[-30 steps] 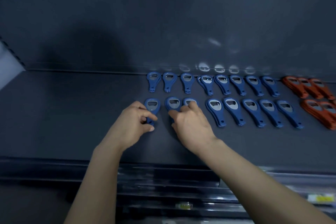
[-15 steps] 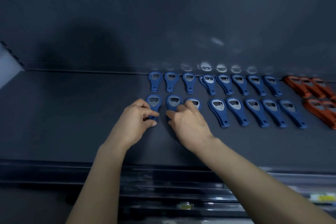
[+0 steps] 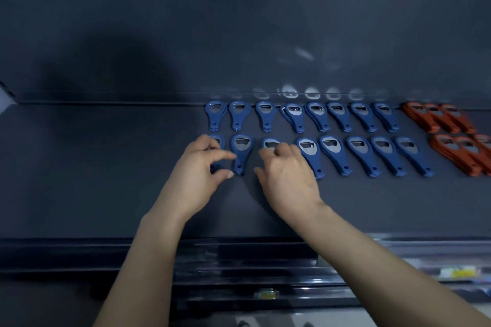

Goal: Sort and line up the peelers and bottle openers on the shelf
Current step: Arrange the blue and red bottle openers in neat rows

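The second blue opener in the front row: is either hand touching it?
Apart. The head view shows dark shelf either side of the second blue opener, between left hand and right hand.

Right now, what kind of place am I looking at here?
Probably a shop display shelf. Many identical blue bottle openers lie in two neat rows on a dark shelf, orange ones are grouped apart, and small label strips sit on the front edge below.

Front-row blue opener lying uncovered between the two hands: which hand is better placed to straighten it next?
Probably the left hand. Its forefinger and thumb already bracket the handle of that blue opener, open beside it. The right hand lies over the next opener, its fingers on it.
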